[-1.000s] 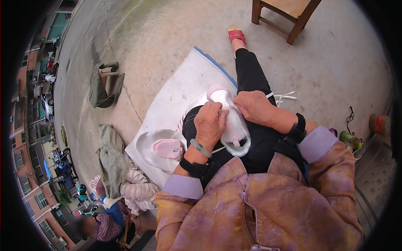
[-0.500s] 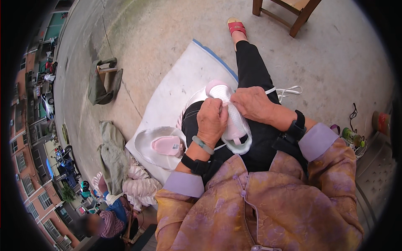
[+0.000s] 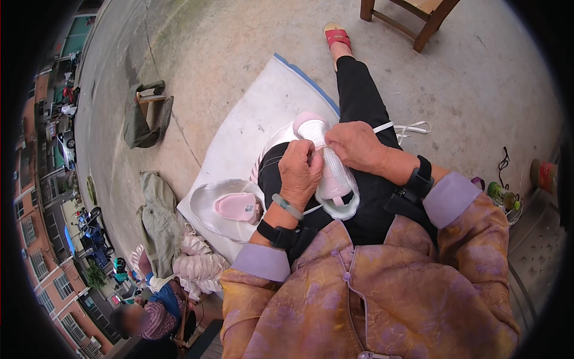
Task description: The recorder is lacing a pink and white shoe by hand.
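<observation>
Both hands are on the pink-and-white shoe upper [image 3: 326, 161] in the lap: left hand [image 3: 299, 173] curled round its near side, right hand [image 3: 356, 146] pinching the top, fingertips probably closed on the mesh. Its long axis runs away from the body, toe end pointing out. White sheet [image 3: 251, 119] lies left; bare concrete floor [image 3: 239, 42] beyond, wooden chair [image 3: 412, 18] ahead.

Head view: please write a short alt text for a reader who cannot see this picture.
Seen from above, a seated person's left hand and right hand hold a pink and white shoe on the lap. A second pink shoe lies on a white sheet spread over the concrete ground.
</observation>
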{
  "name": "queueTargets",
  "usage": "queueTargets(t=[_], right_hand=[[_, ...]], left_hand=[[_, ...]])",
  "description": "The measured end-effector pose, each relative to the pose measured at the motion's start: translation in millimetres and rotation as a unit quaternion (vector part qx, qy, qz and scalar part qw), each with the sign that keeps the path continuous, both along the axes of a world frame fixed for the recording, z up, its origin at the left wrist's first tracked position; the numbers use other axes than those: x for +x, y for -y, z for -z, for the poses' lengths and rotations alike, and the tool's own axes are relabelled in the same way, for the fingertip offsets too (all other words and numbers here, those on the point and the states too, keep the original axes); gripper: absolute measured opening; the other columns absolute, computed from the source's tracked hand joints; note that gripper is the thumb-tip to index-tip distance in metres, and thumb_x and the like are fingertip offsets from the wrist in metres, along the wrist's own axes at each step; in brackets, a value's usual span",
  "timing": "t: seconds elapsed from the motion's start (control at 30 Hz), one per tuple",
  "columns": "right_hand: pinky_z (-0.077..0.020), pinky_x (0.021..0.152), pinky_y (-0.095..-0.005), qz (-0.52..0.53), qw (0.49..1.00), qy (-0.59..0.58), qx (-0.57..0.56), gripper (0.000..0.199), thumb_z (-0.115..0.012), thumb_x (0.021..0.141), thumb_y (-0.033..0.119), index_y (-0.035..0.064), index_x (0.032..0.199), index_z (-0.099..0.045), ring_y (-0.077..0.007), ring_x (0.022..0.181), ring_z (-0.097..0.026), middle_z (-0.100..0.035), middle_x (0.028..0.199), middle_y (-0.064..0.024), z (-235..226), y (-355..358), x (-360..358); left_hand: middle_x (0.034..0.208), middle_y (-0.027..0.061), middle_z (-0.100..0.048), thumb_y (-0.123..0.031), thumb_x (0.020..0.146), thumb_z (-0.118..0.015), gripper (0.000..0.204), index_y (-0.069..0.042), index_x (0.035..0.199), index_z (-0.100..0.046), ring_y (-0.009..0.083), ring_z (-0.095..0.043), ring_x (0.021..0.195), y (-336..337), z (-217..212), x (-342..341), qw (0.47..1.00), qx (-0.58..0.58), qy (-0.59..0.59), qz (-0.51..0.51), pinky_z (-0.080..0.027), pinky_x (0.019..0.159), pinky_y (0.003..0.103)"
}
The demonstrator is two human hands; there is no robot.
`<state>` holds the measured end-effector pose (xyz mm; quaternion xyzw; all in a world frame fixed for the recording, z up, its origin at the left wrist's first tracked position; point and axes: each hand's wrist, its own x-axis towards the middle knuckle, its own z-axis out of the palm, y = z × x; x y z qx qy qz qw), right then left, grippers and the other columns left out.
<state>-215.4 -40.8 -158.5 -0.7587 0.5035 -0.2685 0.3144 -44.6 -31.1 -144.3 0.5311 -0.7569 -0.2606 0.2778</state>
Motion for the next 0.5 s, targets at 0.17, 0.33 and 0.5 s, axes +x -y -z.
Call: queueTargets(t=[0.17, 0.33, 0.5], right_hand=[[-0.0474, 0.064, -0.0416, 0.007, 0.996, 0.071, 0.058, 0.009, -0.055, 0.073, 0.013, 0.0066, 0.074, -0.061, -0.0321, 0.074, -0.061, -0.062, 0.076, -0.0133, -2, -2, -3], [-0.0467, 0.065, -0.0406, -0.011, 0.989, 0.114, 0.093, 0.009, -0.056, 0.074, 0.014, 0.0065, 0.076, -0.060, -0.0319, 0.074, -0.060, -0.060, 0.075, -0.0133, -3, -7, -3], [-0.0460, 0.064, -0.0418, -0.008, 0.995, 0.094, -0.022, 0.009, -0.055, 0.077, 0.013, 0.0061, 0.082, -0.058, -0.0321, 0.073, -0.058, -0.056, 0.073, -0.0126, -4, -14, -1]], left_hand=[[0.071, 0.0069, -0.055, -0.003, 0.074, -0.066, 0.014, -0.002, 0.083, -0.055, 0.0146, -0.055, 0.058, -5, -9, -2, 0.999, 0.029, -0.034, -0.012, -0.045, 0.054, 0.025], [0.070, 0.0054, -0.055, -0.004, 0.075, -0.067, 0.014, -0.002, 0.083, -0.056, 0.0117, -0.054, 0.058, -10, -18, 0, 0.995, 0.065, -0.074, -0.026, -0.045, 0.055, 0.024], [0.070, 0.0040, -0.056, -0.004, 0.074, -0.068, 0.016, -0.001, 0.083, -0.056, 0.0094, -0.053, 0.059, -8, -16, -1, 0.994, 0.072, -0.082, -0.027, -0.045, 0.056, 0.023]])
